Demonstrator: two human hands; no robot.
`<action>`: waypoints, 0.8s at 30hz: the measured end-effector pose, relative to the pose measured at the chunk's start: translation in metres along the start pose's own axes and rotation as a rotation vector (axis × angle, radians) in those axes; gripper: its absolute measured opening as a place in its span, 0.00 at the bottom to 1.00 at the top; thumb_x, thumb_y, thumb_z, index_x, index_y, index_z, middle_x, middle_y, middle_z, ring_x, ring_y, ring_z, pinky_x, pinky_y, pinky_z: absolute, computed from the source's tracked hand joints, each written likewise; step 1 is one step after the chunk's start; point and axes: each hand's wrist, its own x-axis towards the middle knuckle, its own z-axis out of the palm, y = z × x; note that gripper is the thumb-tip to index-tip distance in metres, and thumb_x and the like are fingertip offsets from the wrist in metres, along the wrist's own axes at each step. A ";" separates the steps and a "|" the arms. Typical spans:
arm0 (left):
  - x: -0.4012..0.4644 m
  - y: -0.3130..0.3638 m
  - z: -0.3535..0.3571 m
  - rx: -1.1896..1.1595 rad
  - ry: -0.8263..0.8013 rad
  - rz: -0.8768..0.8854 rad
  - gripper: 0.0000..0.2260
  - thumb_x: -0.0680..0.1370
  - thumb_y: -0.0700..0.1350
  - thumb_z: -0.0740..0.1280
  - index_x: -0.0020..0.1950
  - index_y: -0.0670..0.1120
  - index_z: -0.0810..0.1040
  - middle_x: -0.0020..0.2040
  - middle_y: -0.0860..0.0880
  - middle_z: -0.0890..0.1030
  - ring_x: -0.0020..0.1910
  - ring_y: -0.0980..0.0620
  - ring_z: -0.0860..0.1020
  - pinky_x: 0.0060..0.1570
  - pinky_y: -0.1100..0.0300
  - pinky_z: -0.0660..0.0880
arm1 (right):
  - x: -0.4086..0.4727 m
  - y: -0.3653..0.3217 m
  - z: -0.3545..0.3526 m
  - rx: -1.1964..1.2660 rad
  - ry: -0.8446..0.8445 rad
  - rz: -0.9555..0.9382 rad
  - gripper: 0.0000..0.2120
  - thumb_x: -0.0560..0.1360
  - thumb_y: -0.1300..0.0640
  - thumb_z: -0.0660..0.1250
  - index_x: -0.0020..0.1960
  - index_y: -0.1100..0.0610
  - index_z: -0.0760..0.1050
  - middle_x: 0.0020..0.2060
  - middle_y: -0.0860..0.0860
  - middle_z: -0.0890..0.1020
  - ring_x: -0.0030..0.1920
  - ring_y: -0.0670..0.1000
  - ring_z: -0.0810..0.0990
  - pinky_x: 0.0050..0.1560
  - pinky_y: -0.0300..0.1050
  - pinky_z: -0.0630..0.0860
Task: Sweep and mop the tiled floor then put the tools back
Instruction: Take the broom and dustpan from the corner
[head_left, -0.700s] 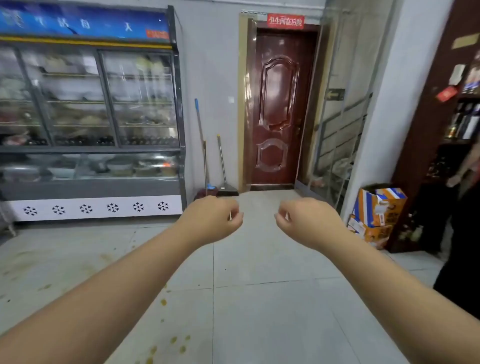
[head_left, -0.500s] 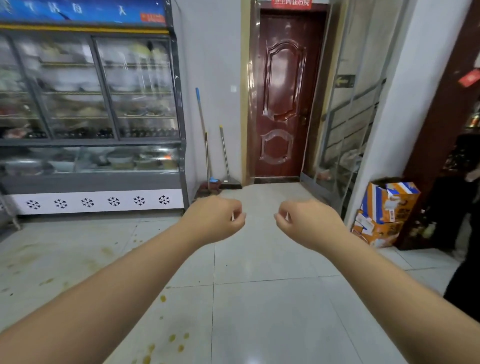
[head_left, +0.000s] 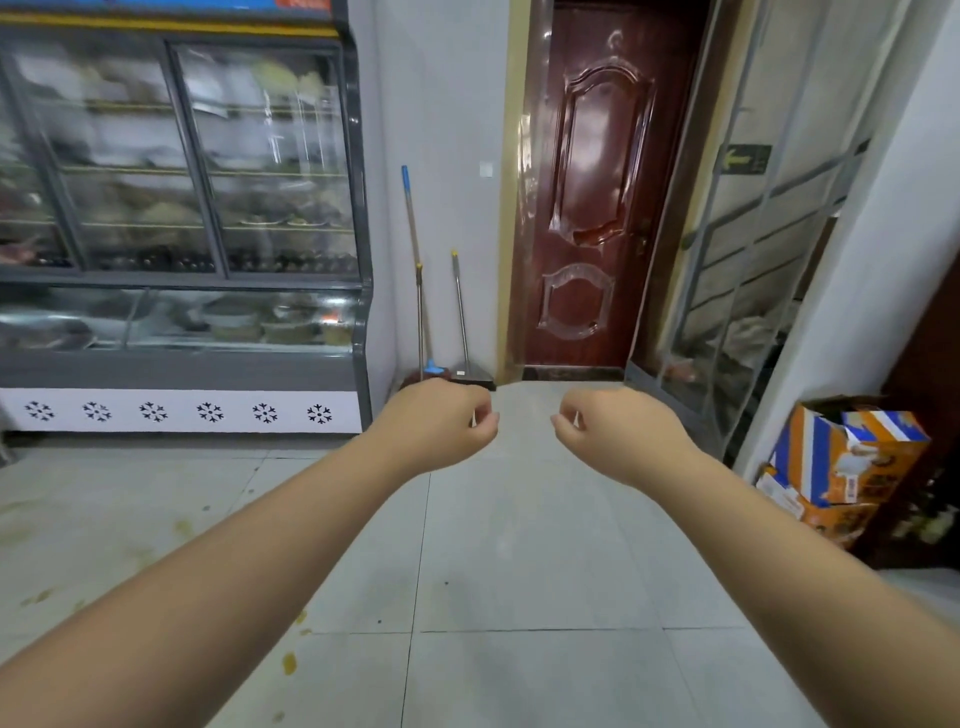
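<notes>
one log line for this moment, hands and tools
left hand: curled, empty | right hand: curled, empty | blue-tipped metal mop handle: leaning on wall, untouched | stained grey tiled floor: unswept

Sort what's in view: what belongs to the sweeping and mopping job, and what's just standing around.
For the job: mop, broom and dustpan leaning on the wall, stained tiled floor.

Just there: display fridge, red door, orange cardboard box.

Mop (head_left: 413, 244) head: mostly hidden behind left hand (head_left: 434, 426).
Display fridge (head_left: 176, 208): cut by left and top edges; shelf contents blurred, unidentifiable.
Door (head_left: 597, 197): top cut off.
Cardboard box (head_left: 841, 467): print too small to read.
</notes>
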 end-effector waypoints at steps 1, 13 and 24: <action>0.016 -0.004 0.004 -0.009 0.005 0.003 0.14 0.78 0.51 0.58 0.33 0.54 0.64 0.28 0.55 0.70 0.28 0.60 0.66 0.26 0.63 0.57 | 0.014 0.008 0.004 0.008 0.014 0.005 0.13 0.79 0.47 0.54 0.47 0.52 0.74 0.40 0.49 0.78 0.41 0.51 0.76 0.34 0.41 0.68; 0.206 -0.032 0.094 -0.063 -0.032 -0.048 0.10 0.78 0.51 0.58 0.38 0.52 0.71 0.30 0.55 0.72 0.30 0.59 0.69 0.26 0.64 0.59 | 0.183 0.119 0.072 0.086 -0.006 0.018 0.14 0.79 0.48 0.55 0.49 0.54 0.76 0.43 0.50 0.80 0.43 0.52 0.77 0.41 0.45 0.74; 0.389 -0.079 0.181 -0.068 -0.062 -0.223 0.14 0.78 0.53 0.59 0.32 0.54 0.68 0.28 0.55 0.72 0.28 0.59 0.69 0.26 0.62 0.60 | 0.381 0.232 0.128 0.081 -0.047 -0.115 0.12 0.79 0.49 0.55 0.47 0.54 0.74 0.42 0.51 0.80 0.42 0.52 0.77 0.41 0.46 0.75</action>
